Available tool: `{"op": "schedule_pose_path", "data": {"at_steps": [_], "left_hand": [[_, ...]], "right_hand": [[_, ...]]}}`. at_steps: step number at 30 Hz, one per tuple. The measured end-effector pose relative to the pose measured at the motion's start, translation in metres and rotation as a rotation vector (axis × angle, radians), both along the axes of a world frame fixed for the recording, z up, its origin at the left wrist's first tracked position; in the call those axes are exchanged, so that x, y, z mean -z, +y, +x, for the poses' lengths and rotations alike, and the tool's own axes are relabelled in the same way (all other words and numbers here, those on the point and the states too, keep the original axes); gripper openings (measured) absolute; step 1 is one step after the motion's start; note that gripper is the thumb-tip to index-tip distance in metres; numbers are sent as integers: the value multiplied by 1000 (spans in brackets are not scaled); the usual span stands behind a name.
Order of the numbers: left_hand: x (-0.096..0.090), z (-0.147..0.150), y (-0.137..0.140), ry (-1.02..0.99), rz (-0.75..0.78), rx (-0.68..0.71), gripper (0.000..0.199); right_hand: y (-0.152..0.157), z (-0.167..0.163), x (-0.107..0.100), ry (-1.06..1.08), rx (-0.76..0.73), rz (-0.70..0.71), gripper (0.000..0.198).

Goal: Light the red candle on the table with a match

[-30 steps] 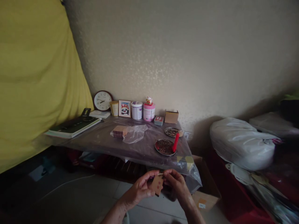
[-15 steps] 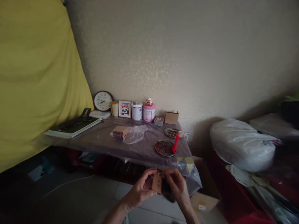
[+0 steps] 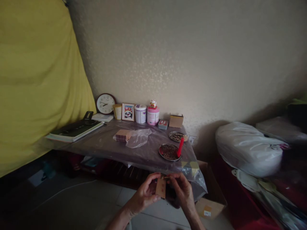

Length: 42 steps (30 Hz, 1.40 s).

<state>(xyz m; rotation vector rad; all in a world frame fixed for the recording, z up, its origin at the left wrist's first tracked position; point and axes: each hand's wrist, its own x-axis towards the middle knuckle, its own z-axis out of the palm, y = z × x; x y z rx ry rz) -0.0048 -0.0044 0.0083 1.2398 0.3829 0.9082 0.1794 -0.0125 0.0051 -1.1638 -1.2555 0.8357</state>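
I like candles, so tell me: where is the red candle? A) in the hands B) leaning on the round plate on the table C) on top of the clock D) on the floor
B: the candle leans on the edge of the plate on the table, while the hands hold a small brown card in front of it.

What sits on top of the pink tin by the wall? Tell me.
A small cat figurine stands on the pink tin. The lid hides what the tin holds.
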Motion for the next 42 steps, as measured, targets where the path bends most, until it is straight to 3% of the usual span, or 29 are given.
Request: {"op": "schedule_pose_path", "data": {"at_steps": [29, 35, 39, 42], "left_hand": [[-4, 0, -2, 15, -9, 24, 57], [-6, 1, -2, -21, -20, 17, 56], [-6, 0, -1, 4, -70, 8, 59], [-1, 0, 4, 2, -98, -23, 61]], "right_hand": [[-2, -3, -3, -45, 7, 43, 23], [1, 3, -3, 142, 85, 24, 24], [6, 9, 4, 338, 40, -23, 26], [8, 10, 3, 298, 13, -40, 30]]}}
